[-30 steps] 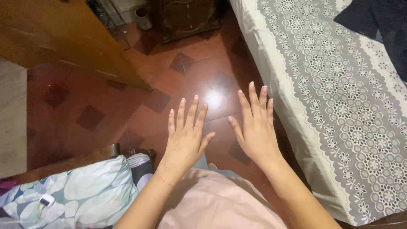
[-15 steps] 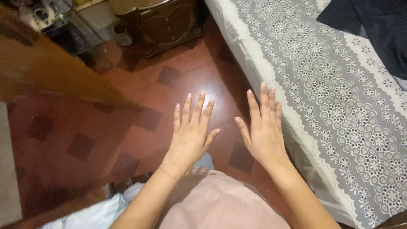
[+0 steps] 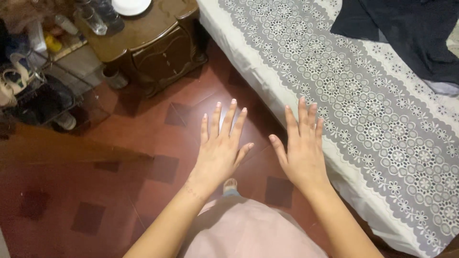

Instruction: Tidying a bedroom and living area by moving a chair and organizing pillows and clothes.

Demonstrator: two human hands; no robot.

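1. Red-brown floor tiles (image 3: 143, 129) are lying beneath both of your hands, which you are holding out flat, palms down, in the air before you.
2. Your left hand (image 3: 220, 153) is spread, fingers straight and slightly apart, thumb angled toward 2 o'clock; it is gripping nothing and touching nothing.
3. Your right hand (image 3: 302, 155) is spread the same way, thumb toward 10 o'clock, empty as well; its fingertips are showing against the edge of the bed (image 3: 267, 76), though you cannot tell from this view whether they are brushing the cloth.
4. To my judgement, you are doing well by keeping both hands level, side by side and near each other without touching, fingers clearly apart so each one is showing.
5. At 1 to 3 o'clock the bed is running past your right hand, covered with a grey-and-white lace bedspread (image 3: 363, 110); a dark garment (image 3: 406, 33) is lying on it at 1 o'clock, well apart from your hands.
6. At 11 o'clock a dark wooden nightstand (image 3: 153, 45) is standing, with a white plate (image 3: 130, 5) and a clear bottle (image 3: 93, 21) on top.
7. At 9 to 10 o'clock a wire shoe rack (image 3: 33, 91) is holding footwear.
8. Your own pink clothing (image 3: 248, 234) is filling the view at 6 o'clock, and nothing is standing between your hands and the floor.
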